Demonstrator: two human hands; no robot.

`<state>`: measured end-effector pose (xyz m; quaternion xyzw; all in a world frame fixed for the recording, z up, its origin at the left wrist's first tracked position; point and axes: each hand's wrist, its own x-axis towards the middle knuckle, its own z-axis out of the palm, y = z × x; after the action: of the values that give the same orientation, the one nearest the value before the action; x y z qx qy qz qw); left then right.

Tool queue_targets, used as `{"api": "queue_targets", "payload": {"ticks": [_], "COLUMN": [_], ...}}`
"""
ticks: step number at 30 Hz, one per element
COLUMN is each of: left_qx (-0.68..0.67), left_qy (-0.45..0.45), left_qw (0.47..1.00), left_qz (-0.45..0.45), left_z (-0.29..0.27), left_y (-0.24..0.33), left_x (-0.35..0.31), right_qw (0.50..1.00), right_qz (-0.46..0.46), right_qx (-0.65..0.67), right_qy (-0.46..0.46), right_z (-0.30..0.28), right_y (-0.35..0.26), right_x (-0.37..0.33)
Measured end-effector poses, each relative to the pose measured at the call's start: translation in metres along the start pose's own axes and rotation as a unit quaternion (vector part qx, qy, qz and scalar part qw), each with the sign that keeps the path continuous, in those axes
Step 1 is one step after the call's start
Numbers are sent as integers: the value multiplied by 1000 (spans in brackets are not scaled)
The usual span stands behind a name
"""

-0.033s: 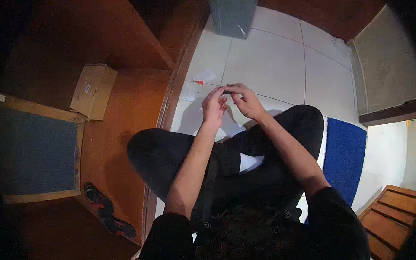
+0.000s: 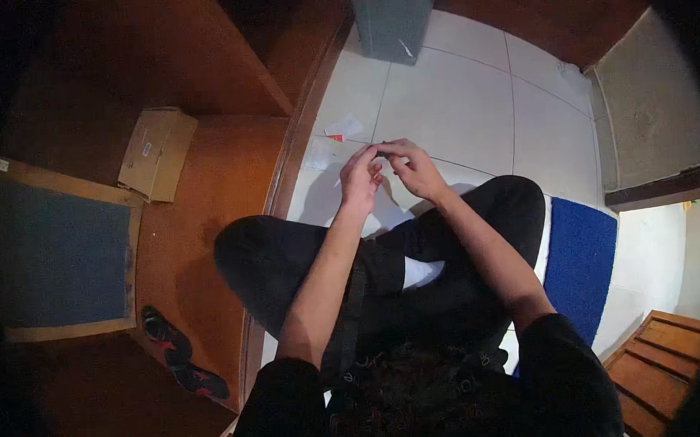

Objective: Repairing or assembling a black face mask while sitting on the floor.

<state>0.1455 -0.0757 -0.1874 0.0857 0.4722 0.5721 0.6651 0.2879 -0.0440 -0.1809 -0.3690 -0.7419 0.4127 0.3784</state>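
Note:
Over the white tiled floor, in front of my crossed legs in black trousers, my two hands meet at the fingertips. Between them is a small dark object (image 2: pixel 381 154), mostly covered by fingers, so its kind does not show. My left hand (image 2: pixel 357 183) pinches it from the left, fingers bent and thumb side turned inward. From the other side my right hand (image 2: pixel 415 173) closes on it, with its index finger laid across the top. Just beyond the hands, a white scrap of paper (image 2: pixel 345 127) with a red corner lies on the tiles.
A grey bin-like container (image 2: pixel 394 21) stands at the far side. To the left, a brown wooden ledge holds a cardboard box (image 2: pixel 158 154) and black-and-red footwear (image 2: pixel 168 343). At the right lie a blue mat (image 2: pixel 580 263) and a slatted wooden piece (image 2: pixel 659 365).

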Motion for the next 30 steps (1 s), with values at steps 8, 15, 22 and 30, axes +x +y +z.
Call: {"api": "queue_targets", "payload": {"ticks": [8,15,22,30], "left_qx": [47,73,74,-3], "left_qy": [-46,-74,-11,-1], "left_qw": [997,993,996,1000], "left_qz": [27,46,56,15], "left_z": [8,9,6,6], "left_y": [4,0,-1,1], "left_x": [-11,-11,-8,-4], "right_qw": [991,969,995,981], "right_qz": [87,178,92,145], "right_qx": [93,170,25,121], "right_qy": [39,-15,-18,-35], "right_z": [-4,-3,0,-4], "right_y": [-7,-6,-11,-14], "right_x": [2,1,1,2]}}
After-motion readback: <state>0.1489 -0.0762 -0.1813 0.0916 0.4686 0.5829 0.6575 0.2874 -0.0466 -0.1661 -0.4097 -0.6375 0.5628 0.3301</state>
